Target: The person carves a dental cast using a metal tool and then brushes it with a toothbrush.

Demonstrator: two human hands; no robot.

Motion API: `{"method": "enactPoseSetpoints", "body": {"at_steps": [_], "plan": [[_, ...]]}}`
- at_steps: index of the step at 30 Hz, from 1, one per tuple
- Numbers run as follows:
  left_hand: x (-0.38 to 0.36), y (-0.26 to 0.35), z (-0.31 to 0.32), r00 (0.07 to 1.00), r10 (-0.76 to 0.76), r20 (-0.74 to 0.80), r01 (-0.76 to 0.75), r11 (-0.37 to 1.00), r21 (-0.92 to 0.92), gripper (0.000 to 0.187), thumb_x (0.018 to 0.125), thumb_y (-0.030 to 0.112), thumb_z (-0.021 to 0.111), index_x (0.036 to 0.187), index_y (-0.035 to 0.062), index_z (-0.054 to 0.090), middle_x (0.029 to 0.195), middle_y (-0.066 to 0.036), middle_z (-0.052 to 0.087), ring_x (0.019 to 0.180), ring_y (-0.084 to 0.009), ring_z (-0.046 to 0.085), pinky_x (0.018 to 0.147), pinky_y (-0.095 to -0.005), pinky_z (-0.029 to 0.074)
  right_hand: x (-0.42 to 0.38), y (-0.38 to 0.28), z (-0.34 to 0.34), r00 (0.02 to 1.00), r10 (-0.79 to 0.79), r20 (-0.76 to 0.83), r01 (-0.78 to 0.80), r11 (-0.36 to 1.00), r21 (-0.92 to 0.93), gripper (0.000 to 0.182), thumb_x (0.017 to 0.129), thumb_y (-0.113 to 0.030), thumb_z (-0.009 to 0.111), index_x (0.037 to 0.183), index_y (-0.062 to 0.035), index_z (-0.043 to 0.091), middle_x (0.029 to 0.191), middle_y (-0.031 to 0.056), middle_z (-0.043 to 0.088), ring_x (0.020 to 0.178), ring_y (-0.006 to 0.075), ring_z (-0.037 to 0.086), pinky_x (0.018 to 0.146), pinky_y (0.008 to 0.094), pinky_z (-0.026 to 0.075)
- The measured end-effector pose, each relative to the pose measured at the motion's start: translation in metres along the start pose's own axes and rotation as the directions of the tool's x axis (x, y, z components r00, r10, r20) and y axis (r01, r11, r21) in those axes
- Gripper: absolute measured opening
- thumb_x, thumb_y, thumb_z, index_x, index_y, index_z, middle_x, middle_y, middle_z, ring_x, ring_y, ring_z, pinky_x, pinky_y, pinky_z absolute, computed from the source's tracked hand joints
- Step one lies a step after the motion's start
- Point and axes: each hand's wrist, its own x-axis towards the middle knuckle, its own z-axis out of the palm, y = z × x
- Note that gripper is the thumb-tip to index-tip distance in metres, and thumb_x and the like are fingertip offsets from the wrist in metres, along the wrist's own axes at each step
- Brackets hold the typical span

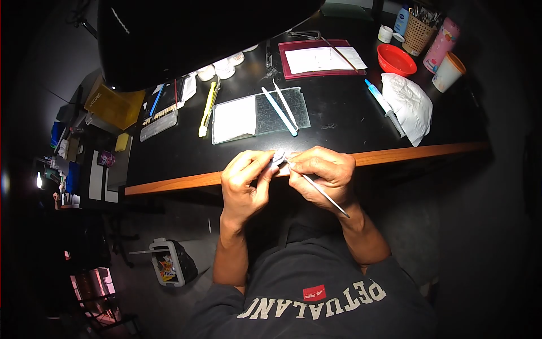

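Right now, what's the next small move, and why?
Probably a light stroke of the thin tool on the small grey piece: the left hand pinches the piece, and the right hand holds the tool like a pen, working end close to it. Contact is too small to tell.

The left hand (247,178) pinches a small grey piece (276,159) near the front edge of the bench (350,134); the right hand (326,171) holds a slender tool (327,196), one end at the piece. Beyond, pale tweezers (279,111) lie across a translucent plate (268,126); a syringe (381,101) rests beside white tissue (407,101).
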Motion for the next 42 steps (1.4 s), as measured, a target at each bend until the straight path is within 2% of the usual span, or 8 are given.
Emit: {"method": "enactPoseSetpoints", "body": {"at_steps": [2, 5, 8, 26, 29, 38, 41, 42], "plan": [[-0.0009, 0.0026, 0.0028, 0.999, -0.046, -0.025, 0.045, 0.998, -0.037, 0.030, 0.084, -0.006, 0.083, 0.114, -0.0019, 0.081, 0.097, -0.016, 0.077, 0.085, -0.0303, 0.075, 0.075, -0.0374, 0.059, -0.0008, 0.0005, -0.0006, 1.000, -0.001, 0.006, 0.001, 1.000, 0.001, 0.015, 0.079, 0.009, 0.083, 0.092, 0.0024, 0.079, 0.089, 0.0150, 0.080, 0.081, 0.0241, 0.081, 0.071, 0.0317, 0.064], [0.0003, 0.0048, 0.0016, 0.998, -0.057, -0.015, 0.057, 0.998, -0.027, 0.030, 0.084, -0.006, 0.083, 0.114, -0.0020, 0.080, 0.097, -0.016, 0.077, 0.085, -0.0304, 0.075, 0.075, -0.0377, 0.059, -0.0015, 0.0005, -0.0010, 1.000, 0.006, 0.010, -0.006, 1.000, 0.009, 0.015, 0.080, 0.009, 0.083, 0.092, 0.0024, 0.079, 0.090, 0.0153, 0.080, 0.082, 0.0238, 0.081, 0.071, 0.0314, 0.064], [0.0002, 0.0010, -0.0005, 1.000, 0.006, 0.016, -0.007, 1.000, 0.025, 0.034, 0.088, -0.013, 0.077, 0.120, -0.0030, 0.080, 0.102, -0.014, 0.076, 0.082, -0.0158, 0.075, 0.066, -0.0257, 0.061, -0.0012, -0.0009, -0.0017, 1.000, 0.021, 0.004, -0.021, 1.000, 0.004, 0.014, 0.081, 0.009, 0.084, 0.093, 0.0026, 0.079, 0.091, 0.0157, 0.079, 0.083, 0.0238, 0.081, 0.072, 0.0310, 0.064], [0.0006, 0.0020, -0.0007, 1.000, 0.013, 0.009, -0.013, 0.999, 0.038, 0.033, 0.086, -0.013, 0.077, 0.117, -0.0029, 0.080, 0.102, -0.015, 0.078, 0.082, -0.0176, 0.074, 0.064, -0.0260, 0.059, -0.0008, -0.0002, -0.0027, 1.000, -0.003, 0.028, 0.004, 1.000, -0.018, 0.016, 0.079, 0.010, 0.083, 0.091, 0.0022, 0.078, 0.089, 0.0159, 0.080, 0.082, 0.0245, 0.081, 0.071, 0.0315, 0.064], [0.0015, 0.0062, 0.0009, 1.000, -0.023, -0.018, 0.023, 1.000, -0.009, 0.031, 0.084, -0.005, 0.082, 0.115, -0.0021, 0.079, 0.097, -0.017, 0.077, 0.085, -0.0328, 0.075, 0.076, -0.0393, 0.058, -0.0009, -0.0014, -0.0024, 1.000, 0.005, 0.024, -0.005, 1.000, -0.020, 0.016, 0.079, 0.011, 0.083, 0.092, 0.0024, 0.079, 0.090, 0.0160, 0.079, 0.082, 0.0242, 0.081, 0.071, 0.0314, 0.064], [0.0012, 0.0059, 0.0018, 0.999, -0.023, -0.022, 0.023, 1.000, -0.009, 0.029, 0.085, -0.005, 0.082, 0.114, -0.0021, 0.079, 0.097, -0.016, 0.078, 0.086, -0.0331, 0.075, 0.076, -0.0397, 0.059, -0.0021, -0.0005, -0.0002, 1.000, 0.030, 0.006, -0.030, 0.999, -0.040, 0.014, 0.081, 0.009, 0.085, 0.092, 0.0026, 0.078, 0.091, 0.0162, 0.079, 0.083, 0.0231, 0.080, 0.071, 0.0308, 0.064], [0.0011, 0.0023, 0.0004, 1.000, 0.019, 0.001, -0.019, 0.999, 0.036, 0.033, 0.085, -0.013, 0.078, 0.117, -0.0032, 0.080, 0.101, -0.014, 0.077, 0.081, -0.0168, 0.073, 0.061, -0.0255, 0.058, -0.0019, -0.0004, 0.0005, 0.999, 0.033, 0.001, -0.032, 0.998, -0.051, 0.014, 0.081, 0.009, 0.085, 0.091, 0.0022, 0.078, 0.090, 0.0159, 0.079, 0.082, 0.0228, 0.081, 0.071, 0.0307, 0.064], [0.0009, 0.0016, 0.0007, 1.000, 0.026, -0.001, -0.026, 0.999, 0.038, 0.033, 0.085, -0.013, 0.078, 0.117, -0.0032, 0.080, 0.101, -0.014, 0.077, 0.080, -0.0167, 0.073, 0.061, -0.0255, 0.058, -0.0014, -0.0008, 0.0004, 0.999, 0.034, 0.002, -0.034, 0.998, -0.055, 0.014, 0.081, 0.009, 0.085, 0.091, 0.0021, 0.078, 0.090, 0.0158, 0.079, 0.081, 0.0228, 0.081, 0.071, 0.0306, 0.064]]}}
